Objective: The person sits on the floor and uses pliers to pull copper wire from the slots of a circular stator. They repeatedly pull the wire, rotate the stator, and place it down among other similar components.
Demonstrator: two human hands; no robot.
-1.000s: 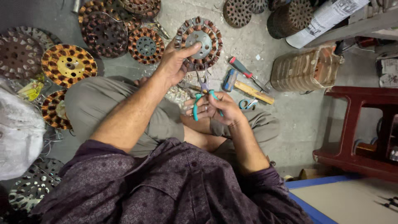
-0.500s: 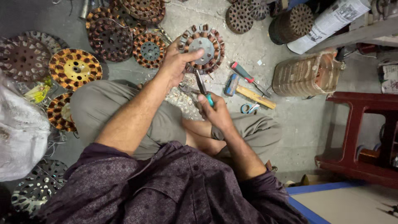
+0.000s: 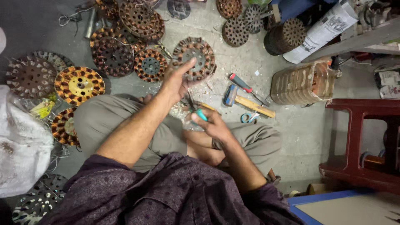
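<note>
I sit cross-legged on a concrete floor. My left hand (image 3: pixel 177 82) reaches forward to the near edge of a round copper-wound motor stator (image 3: pixel 196 51), its index finger stretched over the windings. My right hand (image 3: pixel 213 124) is in front of my knees, closed around teal-handled pliers (image 3: pixel 200 113). The plier jaws point up toward my left hand's palm. Whether they grip a wire is hidden.
Several more wound stators lie in an arc ahead and to the left, one with a yellow core (image 3: pixel 79 84). A hammer (image 3: pixel 246 102), a screwdriver (image 3: pixel 246 87) and small blue scissors (image 3: pixel 249 118) lie to the right. Further right are a woven basket (image 3: pixel 302 83) and a red stool (image 3: pixel 366 141). A white sack (image 3: pixel 21 146) is at left.
My left hand has drawn back from the stator's middle to its near edge. My right hand with the pliers has risen toward the left hand. The view has shifted slightly.
</note>
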